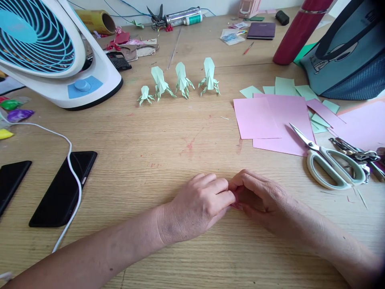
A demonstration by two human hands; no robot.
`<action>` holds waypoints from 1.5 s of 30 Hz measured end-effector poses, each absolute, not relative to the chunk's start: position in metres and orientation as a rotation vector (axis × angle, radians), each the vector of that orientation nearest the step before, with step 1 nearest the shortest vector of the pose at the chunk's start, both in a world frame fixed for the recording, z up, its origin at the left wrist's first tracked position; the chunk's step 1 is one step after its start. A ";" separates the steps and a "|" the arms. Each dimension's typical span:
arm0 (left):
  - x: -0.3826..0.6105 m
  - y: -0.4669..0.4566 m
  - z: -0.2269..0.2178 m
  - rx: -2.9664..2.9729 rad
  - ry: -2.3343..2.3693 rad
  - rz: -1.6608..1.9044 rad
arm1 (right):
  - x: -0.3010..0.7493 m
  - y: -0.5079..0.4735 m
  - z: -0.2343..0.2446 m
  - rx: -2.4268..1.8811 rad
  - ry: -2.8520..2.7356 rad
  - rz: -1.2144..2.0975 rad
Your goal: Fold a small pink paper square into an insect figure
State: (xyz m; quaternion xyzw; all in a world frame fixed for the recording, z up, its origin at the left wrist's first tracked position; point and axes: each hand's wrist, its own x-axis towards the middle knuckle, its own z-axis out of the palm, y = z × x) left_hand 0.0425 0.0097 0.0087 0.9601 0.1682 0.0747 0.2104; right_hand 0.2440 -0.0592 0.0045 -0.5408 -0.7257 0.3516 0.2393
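My left hand (204, 200) and my right hand (261, 196) meet low over the table, fingertips together. Between them shows a sliver of a small pink piece of paper (236, 199), mostly covered by the fingers, so its shape cannot be made out. Both hands are closed on it. Beyond them stand several pale green folded paper figures (209, 76) in a row, one smaller than the others. Pink paper sheets (255, 120) lie ahead of my right hand, with green paper pieces (285, 86) behind them. Scissors (327, 160) rest partly on the pink sheets, blades pointing away from me.
A white and blue fan (81, 86) stands back left. Two black phones (60, 192) lie at left, a white cable (71, 160) across one. A red flask (297, 36), a blue bag (345, 60) and keys (355, 150) occupy the right side.
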 end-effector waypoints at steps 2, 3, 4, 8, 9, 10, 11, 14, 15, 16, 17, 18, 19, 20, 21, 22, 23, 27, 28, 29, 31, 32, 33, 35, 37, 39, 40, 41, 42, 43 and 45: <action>0.043 0.009 0.008 2.637 0.478 0.236 | 0.245 -0.059 0.005 -1.479 -1.990 0.967; 0.044 0.008 0.008 2.615 0.487 0.251 | 0.245 -0.059 0.006 -1.474 -1.994 0.967; 0.044 0.008 0.008 2.594 0.497 0.265 | 0.245 -0.059 0.007 -1.470 -1.998 0.965; 0.046 0.006 0.007 2.537 0.551 0.297 | 0.245 -0.058 0.008 -1.463 -1.990 0.948; 0.046 0.005 0.007 2.528 0.563 0.303 | 0.245 -0.058 0.008 -1.468 -1.990 0.949; 0.046 0.005 0.006 2.520 0.573 0.311 | 0.245 -0.058 0.008 -1.475 -1.992 0.951; 0.047 0.005 0.006 2.514 0.581 0.322 | 0.245 -0.058 0.008 -1.482 -1.996 0.951; 0.048 0.004 0.004 2.501 0.600 0.357 | 0.244 -0.059 0.006 -1.484 -1.999 0.945; 0.049 0.003 0.003 2.500 0.608 0.365 | 0.244 -0.059 0.006 -1.477 -1.997 0.943; 0.050 0.003 0.003 2.500 0.619 0.369 | 0.244 -0.059 0.005 -1.472 -1.991 0.941; 0.051 0.002 0.002 2.501 0.632 0.370 | 0.244 -0.059 0.005 -1.472 -1.985 0.942; 0.051 0.002 0.002 2.504 0.650 0.370 | 0.244 -0.060 0.005 -1.475 -1.980 0.944; 0.052 0.001 0.002 2.508 0.669 0.369 | 0.244 -0.060 0.005 -1.481 -1.976 0.947; 0.052 0.001 0.002 2.511 0.684 0.368 | 0.244 -0.060 0.005 -1.488 -1.974 0.951; 0.053 0.000 0.003 2.514 0.694 0.366 | 0.244 -0.060 0.005 -1.490 -1.976 0.954; 0.053 0.000 0.003 2.515 0.698 0.365 | 0.244 -0.060 0.005 -1.486 -1.981 0.952; 0.053 0.000 0.003 2.514 0.696 0.364 | 0.244 -0.060 0.006 -1.483 -1.987 0.948; 0.053 0.001 0.001 2.505 0.688 0.352 | 0.244 -0.059 0.006 -1.485 -2.004 0.934; 0.053 0.001 0.001 2.503 0.688 0.348 | 0.243 -0.059 0.006 -1.486 -2.009 0.938; 0.053 0.001 0.001 2.500 0.686 0.342 | 0.243 -0.058 0.006 -1.486 -2.013 0.943; 0.052 0.002 0.001 2.493 0.675 0.320 | 0.242 -0.058 0.007 -1.488 -2.020 0.951; 0.052 0.002 0.001 2.489 0.670 0.307 | 0.242 -0.057 0.007 -1.492 -2.023 0.953; 0.052 0.003 0.002 2.486 0.662 0.291 | 0.242 -0.057 0.008 -1.497 -2.028 0.958; 0.051 0.004 0.004 2.479 0.653 0.269 | 0.242 -0.057 0.009 -1.500 -2.039 0.980; 0.050 0.005 0.006 2.475 0.667 0.253 | 0.243 -0.056 0.010 -1.505 -2.039 1.018; 0.050 0.006 0.008 2.479 0.686 0.247 | 0.243 -0.056 0.011 -1.510 -2.028 1.048; 0.050 0.006 0.008 2.482 0.689 0.242 | 0.243 -0.056 0.012 -1.512 -2.023 1.057; 0.051 0.006 0.009 2.485 0.690 0.236 | 0.243 -0.057 0.012 -1.512 -2.019 1.061; 0.051 0.007 0.010 2.487 0.692 0.231 | 0.243 -0.057 0.012 -1.508 -2.015 1.061; 0.051 0.006 0.010 2.488 0.692 0.227 | 0.243 -0.057 0.012 -1.503 -2.012 1.054; 0.051 0.006 0.010 2.484 0.696 0.228 | 0.241 -0.058 0.011 -1.504 -2.005 1.025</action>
